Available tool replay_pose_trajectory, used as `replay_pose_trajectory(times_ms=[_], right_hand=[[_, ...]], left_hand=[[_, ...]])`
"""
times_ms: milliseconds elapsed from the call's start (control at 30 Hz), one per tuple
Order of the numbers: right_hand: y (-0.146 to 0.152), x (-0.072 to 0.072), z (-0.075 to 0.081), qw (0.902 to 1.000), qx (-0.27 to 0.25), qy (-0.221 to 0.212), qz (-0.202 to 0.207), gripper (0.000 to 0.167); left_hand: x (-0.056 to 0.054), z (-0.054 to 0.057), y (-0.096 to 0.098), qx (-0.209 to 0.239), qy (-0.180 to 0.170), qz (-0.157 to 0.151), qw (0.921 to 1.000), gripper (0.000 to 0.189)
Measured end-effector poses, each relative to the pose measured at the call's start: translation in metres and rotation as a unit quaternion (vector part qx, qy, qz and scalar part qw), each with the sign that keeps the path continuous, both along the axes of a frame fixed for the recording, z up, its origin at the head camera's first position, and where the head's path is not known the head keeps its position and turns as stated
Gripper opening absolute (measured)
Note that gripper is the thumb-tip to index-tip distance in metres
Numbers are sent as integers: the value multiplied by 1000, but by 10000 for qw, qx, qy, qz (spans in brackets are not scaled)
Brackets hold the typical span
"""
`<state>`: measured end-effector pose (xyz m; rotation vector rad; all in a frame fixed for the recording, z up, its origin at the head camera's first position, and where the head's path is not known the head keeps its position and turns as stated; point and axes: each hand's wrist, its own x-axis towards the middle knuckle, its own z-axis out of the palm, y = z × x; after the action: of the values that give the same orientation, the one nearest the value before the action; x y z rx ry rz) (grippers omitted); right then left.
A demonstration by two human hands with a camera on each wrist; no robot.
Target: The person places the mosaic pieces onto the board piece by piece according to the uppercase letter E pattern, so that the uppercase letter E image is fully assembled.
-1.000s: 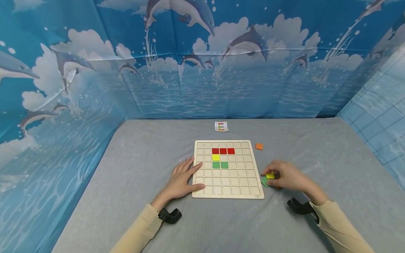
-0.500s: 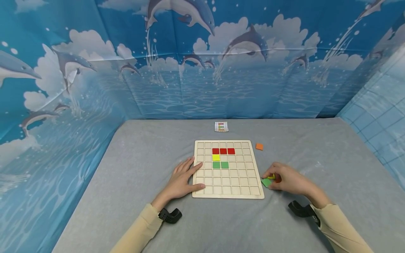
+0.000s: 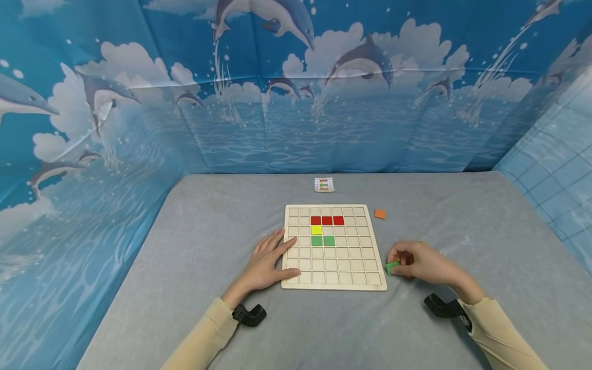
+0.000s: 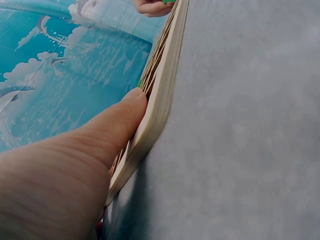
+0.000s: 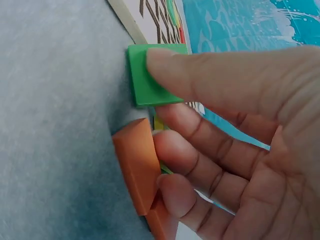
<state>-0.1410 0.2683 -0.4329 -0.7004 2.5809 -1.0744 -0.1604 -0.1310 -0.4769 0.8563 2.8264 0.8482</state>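
My left hand (image 3: 262,267) rests flat with spread fingers on the left edge of a wooden grid board (image 3: 346,265). In the left wrist view, the thumb (image 4: 120,117) lies over the board's rim. Just off the board's right side, my right hand (image 3: 424,264) pinches a green square tile (image 5: 142,82) between thumb and fingers. Below that tile, orange tiles (image 5: 135,167) stand tilted near the other fingertips. A yellow tile (image 5: 158,123) is mostly hidden behind the fingers. Set in the board are red tiles (image 3: 327,220), a yellow tile (image 3: 316,230) and two green tiles (image 3: 329,241).
A lone orange tile (image 3: 380,214) lies off the board's upper right corner. Behind the board sits a small pattern card (image 3: 324,185). Grey cloth (image 3: 222,205) covers the table, and a dolphin-print curtain (image 3: 296,133) hangs at the back and left.
My right hand has shifted slightly right and lifted the green tile into a thumb-and-finger pinch. The yellow tile has slipped mostly out of sight behind the fingers. The left hand stays put.
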Motion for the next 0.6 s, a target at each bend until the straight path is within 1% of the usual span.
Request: replay_pose_trajectory(times_ms=[133,200,267,333,467,600], right_hand=[[0,0,0,9998,-153,-149,38,13],[-1,-1,0,9998,-153,-156,-9,14],[-3,-2,-1,9998,-155,-100,-77,12],[-5,-3,-3,9997,-181,57,-151,10],[-12,-5,-4,9981,-259,331,-444,8],[-20,-8,-3,9955,-369,380,-790,8]], left_hand=[[0,0,0,-12,25,-3,10000,79],[0,0,-1,-24,36,-1,10000,79],[0,0,-1,-34,34,3,10000,79],[-1,0,-1,-29,30,0,10000,79],[-1,0,-1,-5,24,-12,10000,79],[-1,1,0,-11,18,-16,10000,79]])
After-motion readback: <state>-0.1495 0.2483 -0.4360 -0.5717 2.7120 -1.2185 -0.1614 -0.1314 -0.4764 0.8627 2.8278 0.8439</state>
